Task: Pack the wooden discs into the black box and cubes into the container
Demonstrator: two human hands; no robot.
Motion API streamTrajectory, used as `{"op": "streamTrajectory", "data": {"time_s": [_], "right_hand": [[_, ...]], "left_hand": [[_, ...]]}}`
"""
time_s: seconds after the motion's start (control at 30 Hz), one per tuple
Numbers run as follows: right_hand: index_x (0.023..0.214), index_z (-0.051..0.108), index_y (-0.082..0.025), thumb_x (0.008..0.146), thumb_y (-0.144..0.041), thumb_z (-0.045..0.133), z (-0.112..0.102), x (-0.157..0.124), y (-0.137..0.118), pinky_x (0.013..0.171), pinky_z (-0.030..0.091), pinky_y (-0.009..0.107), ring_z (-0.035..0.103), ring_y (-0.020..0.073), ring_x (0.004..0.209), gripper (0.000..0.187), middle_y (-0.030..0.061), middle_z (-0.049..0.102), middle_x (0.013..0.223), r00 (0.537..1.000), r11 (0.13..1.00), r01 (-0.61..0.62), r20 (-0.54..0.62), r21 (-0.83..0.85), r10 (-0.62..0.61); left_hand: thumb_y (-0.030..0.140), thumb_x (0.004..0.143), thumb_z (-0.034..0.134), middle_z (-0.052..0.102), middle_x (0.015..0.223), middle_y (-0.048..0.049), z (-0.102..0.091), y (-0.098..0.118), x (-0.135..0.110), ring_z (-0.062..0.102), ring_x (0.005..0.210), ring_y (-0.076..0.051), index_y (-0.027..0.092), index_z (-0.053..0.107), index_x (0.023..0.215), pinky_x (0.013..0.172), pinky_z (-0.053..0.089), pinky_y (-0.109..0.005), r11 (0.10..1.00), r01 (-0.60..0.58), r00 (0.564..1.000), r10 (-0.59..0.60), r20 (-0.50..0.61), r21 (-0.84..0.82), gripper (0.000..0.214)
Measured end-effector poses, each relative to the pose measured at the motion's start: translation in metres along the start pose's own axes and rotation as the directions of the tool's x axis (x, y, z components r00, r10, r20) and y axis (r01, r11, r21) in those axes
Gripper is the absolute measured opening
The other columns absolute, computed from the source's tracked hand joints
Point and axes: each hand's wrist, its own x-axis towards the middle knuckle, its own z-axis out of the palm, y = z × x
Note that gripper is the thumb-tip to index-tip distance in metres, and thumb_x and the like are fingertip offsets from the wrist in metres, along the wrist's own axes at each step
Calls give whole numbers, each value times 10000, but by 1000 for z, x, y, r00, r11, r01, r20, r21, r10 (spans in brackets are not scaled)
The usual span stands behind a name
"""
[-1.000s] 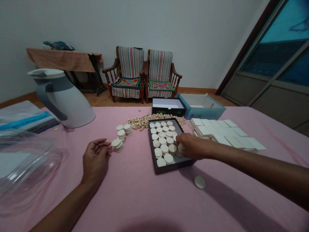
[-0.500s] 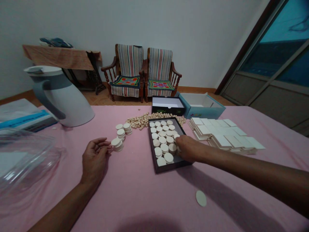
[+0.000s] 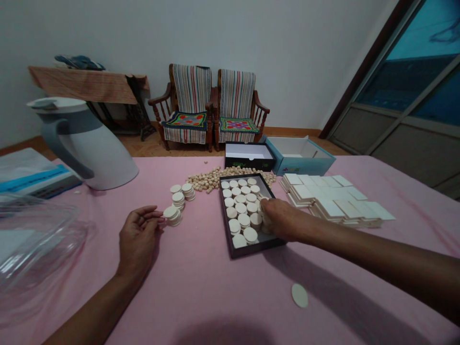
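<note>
A dark shallow tray (image 3: 226, 225) holds short stacks of pale round wooden discs (image 3: 241, 208) in rows. Inside its right side, my right hand (image 3: 282, 219) is closed with its fingers down among the discs, a disc edge showing at the fingertips. My left hand (image 3: 138, 235) rests on the pink cloth, fingers loosely bent and a little apart, with nothing seen in them. Its fingertips are beside the nearest of several small disc stacks (image 3: 172, 214); whether they touch it I cannot tell. One single disc (image 3: 299, 295) lies on the cloth in front of the tray.
Behind the tray lie many small wooden pieces (image 3: 208, 179), a black box (image 3: 247, 160) and a light blue box (image 3: 304, 165). Square pale tiles (image 3: 330, 199) are stacked at right. A white jug (image 3: 102, 153) and a clear plastic container (image 3: 36, 239) stand at left.
The view has shifted slightly. My right hand remains in the tray, and the disc at its fingertips shows less than before. My left hand stays by the small stacks.
</note>
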Motion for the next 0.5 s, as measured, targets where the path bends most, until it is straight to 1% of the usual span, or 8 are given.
{"op": "streamTrajectory", "data": {"time_s": [0.1, 0.2, 0.27, 0.33, 0.43, 0.5], "right_hand": [[1143, 564, -87, 718, -121, 603, -13, -2, 7, 698, 420, 272, 622, 254, 969, 428, 180, 651, 1051, 999, 1000, -3, -50, -4, 3], [1015, 656, -145, 746, -94, 532, -27, -8, 16, 663, 405, 264, 637, 227, 891, 301, 130, 685, 968, 1000, 1000, -12, -17, 7, 12], [948, 702, -196, 762, -63, 480, -32, -15, 18, 654, 396, 260, 643, 203, 832, 319, 91, 702, 909, 999, 999, -7, 45, 36, 6], [929, 723, -230, 755, -34, 465, -31, -23, 18, 662, 391, 268, 640, 202, 814, 368, 74, 709, 881, 995, 999, 22, 95, 29, -25], [859, 728, -204, 730, 0, 471, -23, -33, 12, 718, 388, 304, 626, 231, 839, 353, 86, 700, 806, 977, 985, 159, 152, -66, -148], [810, 716, -173, 720, 11, 475, -19, -35, 8, 757, 383, 321, 617, 243, 855, 316, 92, 684, 745, 955, 962, 247, 195, -119, -221]], "left_hand": [[156, 612, 659, 615, 806, -19, 0, 0, 0, 599, 676, -131, 203, 595, 881, 500, 450, -199, 1000, 26, 1000, -26, -4, -8, 281], [160, 618, 656, 612, 823, -20, 0, 2, -1, 591, 673, -128, 200, 582, 883, 520, 452, -209, 999, 30, 999, -30, -15, -11, 279], [162, 628, 639, 612, 842, -22, 1, 5, -3, 584, 682, -128, 199, 571, 900, 560, 467, -229, 999, -37, 999, 38, -27, 29, 282], [156, 632, 617, 610, 866, -22, 1, 8, -7, 582, 720, -137, 200, 563, 932, 612, 483, -250, 983, -153, 987, 158, -37, 101, 308], [174, 661, 598, 609, 910, -33, 4, 11, -16, 589, 804, -166, 201, 555, 984, 684, 493, -285, 930, -309, 947, 320, -21, 199, 326], [203, 703, 592, 611, 944, -44, 6, 11, -23, 595, 849, -183, 203, 550, 1016, 735, 494, -314, 900, -366, 927, 374, 11, 239, 316]]}}
